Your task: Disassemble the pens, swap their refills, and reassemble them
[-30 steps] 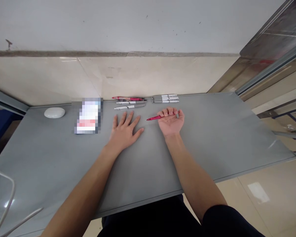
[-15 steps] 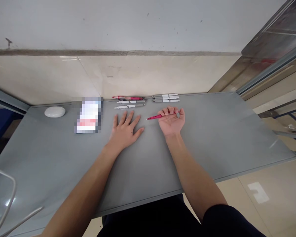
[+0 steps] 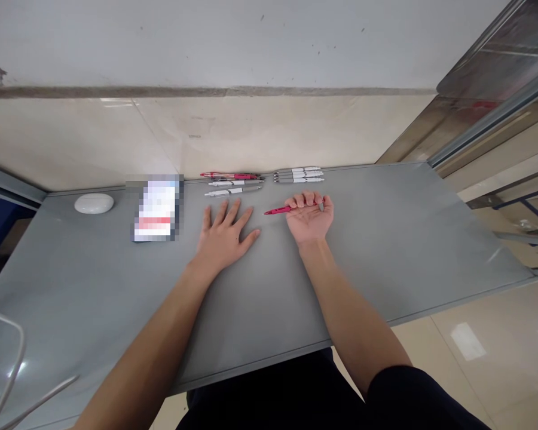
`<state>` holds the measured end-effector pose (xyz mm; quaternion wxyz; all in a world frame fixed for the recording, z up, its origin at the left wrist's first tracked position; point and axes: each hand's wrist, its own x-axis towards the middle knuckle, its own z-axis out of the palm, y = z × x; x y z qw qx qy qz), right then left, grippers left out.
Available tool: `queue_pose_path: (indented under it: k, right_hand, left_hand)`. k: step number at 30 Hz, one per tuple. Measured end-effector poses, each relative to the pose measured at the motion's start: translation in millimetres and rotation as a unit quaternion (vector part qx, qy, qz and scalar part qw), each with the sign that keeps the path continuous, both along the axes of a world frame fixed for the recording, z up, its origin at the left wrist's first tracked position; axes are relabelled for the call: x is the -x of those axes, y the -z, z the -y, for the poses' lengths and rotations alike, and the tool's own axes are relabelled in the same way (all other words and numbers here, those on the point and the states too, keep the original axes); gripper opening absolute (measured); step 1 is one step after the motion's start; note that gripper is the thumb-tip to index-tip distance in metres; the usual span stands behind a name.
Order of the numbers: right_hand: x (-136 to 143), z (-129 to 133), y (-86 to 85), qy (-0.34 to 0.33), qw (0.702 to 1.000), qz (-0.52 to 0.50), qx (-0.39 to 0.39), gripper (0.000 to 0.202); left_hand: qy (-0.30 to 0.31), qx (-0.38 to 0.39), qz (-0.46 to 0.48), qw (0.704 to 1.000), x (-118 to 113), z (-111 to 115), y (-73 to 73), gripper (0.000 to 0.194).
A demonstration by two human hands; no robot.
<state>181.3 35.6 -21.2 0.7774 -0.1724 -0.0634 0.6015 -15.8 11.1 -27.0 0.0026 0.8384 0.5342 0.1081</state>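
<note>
My left hand (image 3: 222, 237) lies palm down on the grey table, fingers spread, holding nothing. Just beyond its fingertips is a white pen with a grey grip (image 3: 232, 192); behind that lie another white pen (image 3: 226, 183) and at least one red pen (image 3: 233, 176). My right hand (image 3: 311, 222) rests palm up, its fingers curled over a red pen (image 3: 277, 211). The pen's tip points left toward my left hand, and its back part is mostly hidden by the fingers. Several white and grey pens (image 3: 299, 175) lie side by side beyond my right hand.
On the left, a phone-like slab with a blurred screen (image 3: 156, 206) and a white rounded case (image 3: 94, 203) sit on the grey table (image 3: 260, 298). A tiled wall (image 3: 269, 128) borders the far edge. A white cable (image 3: 22, 346) hangs at lower left.
The whole view has shifted slightly. My right fingers have curled a little more over the red pen, covering more of its back part. My left hand stays flat in place.
</note>
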Motion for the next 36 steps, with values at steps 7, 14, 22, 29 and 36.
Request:
queue_pose_path:
  k: [7,14,22,29,36]
  right_hand:
    - [-1.2,-1.5,1.9,0.000,1.000,-0.015,-0.004,0.031]
    - [-1.7,-1.1,0.8,0.003,1.000,-0.012,0.000,0.044]
    - [1.8,-2.1,1.0,0.000,1.000,-0.005,-0.019,0.045]
    - [17.0,3.4,-7.0,-0.045,0.999,0.014,-0.003,0.048]
    - [24.0,8.5,-10.3,-0.080,0.996,0.020,-0.025,0.050]
  left_hand:
    - [-0.001,0.003,0.001,1.000,-0.3,-0.4,-0.5,0.060]
    - [-0.003,-0.005,-0.007,1.000,-0.6,-0.4,-1.5,0.059]
    - [0.009,-0.051,0.021,0.998,-1.8,2.1,-2.0,0.056]
    - [0.055,-0.118,0.058,0.990,-12.0,1.6,-10.5,0.047]
    - [0.070,-0.119,0.087,0.987,-21.4,1.7,-14.2,0.037]
